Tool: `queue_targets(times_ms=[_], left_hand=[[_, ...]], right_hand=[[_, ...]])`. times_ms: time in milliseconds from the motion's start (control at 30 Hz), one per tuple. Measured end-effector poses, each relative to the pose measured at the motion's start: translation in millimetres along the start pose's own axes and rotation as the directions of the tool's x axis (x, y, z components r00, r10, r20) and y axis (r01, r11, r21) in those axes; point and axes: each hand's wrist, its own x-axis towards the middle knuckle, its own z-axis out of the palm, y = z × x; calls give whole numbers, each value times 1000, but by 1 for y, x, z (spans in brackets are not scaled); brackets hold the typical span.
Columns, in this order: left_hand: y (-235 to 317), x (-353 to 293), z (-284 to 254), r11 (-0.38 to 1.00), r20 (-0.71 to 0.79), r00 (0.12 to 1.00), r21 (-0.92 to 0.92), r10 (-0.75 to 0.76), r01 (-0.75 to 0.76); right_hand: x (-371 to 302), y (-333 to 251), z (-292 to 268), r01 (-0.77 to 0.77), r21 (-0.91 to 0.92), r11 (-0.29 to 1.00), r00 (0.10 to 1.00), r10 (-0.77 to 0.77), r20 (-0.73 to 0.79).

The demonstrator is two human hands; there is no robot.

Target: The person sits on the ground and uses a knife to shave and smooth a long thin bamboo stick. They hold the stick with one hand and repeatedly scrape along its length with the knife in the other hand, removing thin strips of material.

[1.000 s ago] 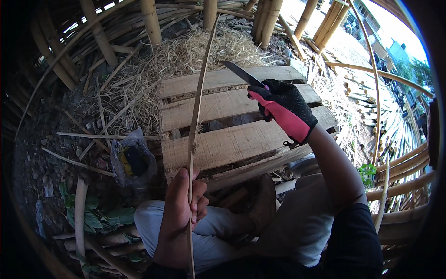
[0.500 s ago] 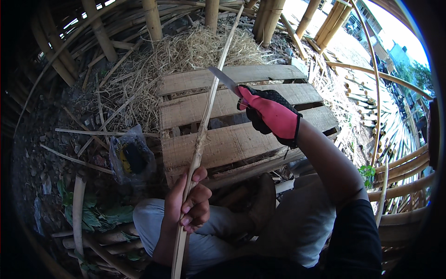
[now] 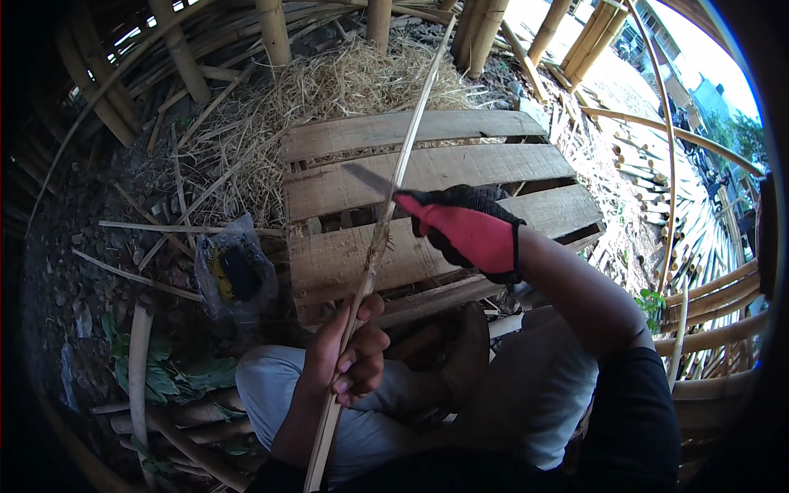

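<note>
A long, thin bamboo strip (image 3: 408, 135) slants from my lap up over the slatted wooden pallet (image 3: 353, 259), with a rough, frayed patch partway along it. My bare left hand (image 3: 349, 349) is closed around the strip's lower part, above my knees. On my right hand (image 3: 468, 226) is a pink and black glove, its fingers wrapped around a knife. The knife blade (image 3: 367, 177) points left across the strip, slightly blurred, above the frayed patch. The glove hides the knife's handle.
A clear plastic bag (image 3: 234, 275) with a dark and yellow thing inside lies left of the pallet. Dry shavings (image 3: 329, 94) are heaped behind it. Upright bamboo posts (image 3: 274, 37) stand at the back, and cut bamboo poles (image 3: 694, 222) lie at the right.
My right hand with the knife has come down and left along the strip, the blade now crossing it lower. My left hand and the strip have shifted slightly right.
</note>
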Motion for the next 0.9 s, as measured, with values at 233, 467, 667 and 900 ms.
queue_targets(times_ms=[233, 467, 667, 900], left_hand=[[-3, 0, -1, 997, -45, 999, 82, 9, -5], [-2, -1, 5, 983, -41, 998, 183, 41, -33], [-4, -3, 8, 972, -84, 995, 232, 51, -31], [-5, 1, 10, 960, -79, 996, 280, 42, -18]], right_hand=[[1, -9, -6, 24, 72, 997, 990, -13, -141], [10, 1, -22, 99, 245, 964, 982, -55, -182], [4, -6, -27, 210, 299, 931, 971, -162, -177], [-3, -4, -24, 129, 229, 965, 988, -106, -110]])
